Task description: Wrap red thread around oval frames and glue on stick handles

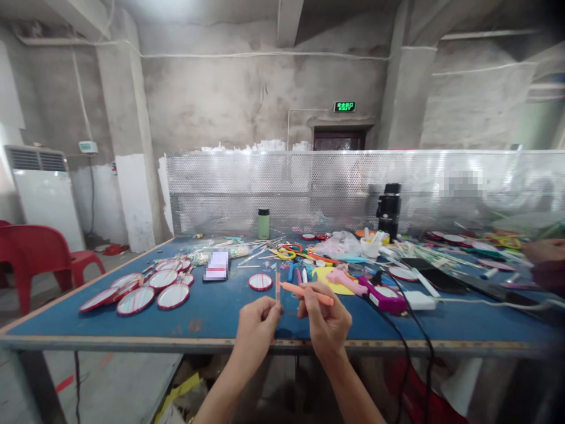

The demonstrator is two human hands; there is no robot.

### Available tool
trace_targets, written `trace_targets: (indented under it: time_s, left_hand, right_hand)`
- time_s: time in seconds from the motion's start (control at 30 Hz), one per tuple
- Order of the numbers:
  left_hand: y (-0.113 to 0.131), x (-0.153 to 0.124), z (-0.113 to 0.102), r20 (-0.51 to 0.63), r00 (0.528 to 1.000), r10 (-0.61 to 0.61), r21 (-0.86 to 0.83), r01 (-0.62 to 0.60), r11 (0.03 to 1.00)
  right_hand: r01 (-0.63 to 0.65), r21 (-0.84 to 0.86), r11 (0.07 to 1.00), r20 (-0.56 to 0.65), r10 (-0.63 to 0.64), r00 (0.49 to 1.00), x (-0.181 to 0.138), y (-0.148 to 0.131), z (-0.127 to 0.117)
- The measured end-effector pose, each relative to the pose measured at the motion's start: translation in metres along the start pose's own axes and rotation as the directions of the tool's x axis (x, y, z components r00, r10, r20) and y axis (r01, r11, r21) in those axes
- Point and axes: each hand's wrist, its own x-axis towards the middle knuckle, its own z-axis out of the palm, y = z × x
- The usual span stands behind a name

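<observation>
My left hand (260, 324), closed, pinches the lower end of a thin flat craft stick (278, 285) that stands upright over the table's front part. In my right hand (325, 315) is an orange marker pen (309, 292), held in a writing grip. Its tip points left and is at the stick; whether it touches cannot be made out. Just behind the stick lies a round white disc with a red rim (260, 282). Several pens (291, 272) lie close behind my hands.
Several red-rimmed discs (173, 296) lie at left, near a phone (216, 265). A green bottle (263, 224) and black flask (389, 212) stand behind. At right are a purple device (386, 297), black cables (410, 321), and another person's blurred hand (545, 259).
</observation>
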Motion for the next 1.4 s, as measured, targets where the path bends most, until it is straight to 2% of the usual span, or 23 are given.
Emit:
trace_targets:
  time_s: [0.1,0.17,0.33,0.4,0.63,0.87,1.2,1.4]
  left_hand:
    - [0.0013,-0.0002,0.0,0.003,1.0,-0.013,-0.028,0.013,1.0]
    - [0.0021,-0.0001,-0.0001,0.004,1.0,-0.021,-0.044,0.021,0.999]
    - [0.0032,0.0003,-0.001,0.004,1.0,-0.025,-0.031,0.025,0.999]
    - [0.0039,0.0004,-0.0013,0.003,1.0,-0.029,-0.027,0.029,0.999]
    - [0.0056,0.0001,-0.0015,0.021,0.999,-0.041,-0.05,0.042,0.998]
    - [0.0049,0.0003,-0.0016,0.025,0.999,-0.035,-0.064,0.037,0.997]
    - [0.0038,0.0002,-0.0006,0.005,1.0,-0.023,-0.051,0.023,0.998]
    - [0.0011,0.0008,-0.0002,0.002,1.0,0.001,-0.009,-0.001,1.0]
  right_hand:
    - [-0.013,0.004,1.0,-0.087,0.014,0.996,0.0003,0.0007,0.0002]
    - [-0.017,0.039,0.999,-0.099,0.021,0.995,0.0007,0.0002,0.0003]
    - [-0.02,0.033,0.999,0.019,0.019,1.0,0.0016,-0.0023,0.001]
    - [-0.024,0.012,1.0,0.03,0.024,0.999,0.0019,-0.0025,0.0013]
    - [-0.03,0.025,0.999,-0.122,0.032,0.992,0.0015,-0.003,0.001]
    - [-0.026,0.021,0.999,0.001,0.026,1.0,-0.0009,-0.0032,-0.0007]
    - [-0.041,0.025,0.999,-0.026,0.041,0.999,-0.0024,-0.0009,-0.0023]
    - [-0.055,0.004,0.998,0.028,0.055,0.998,-0.0009,-0.002,-0.001]
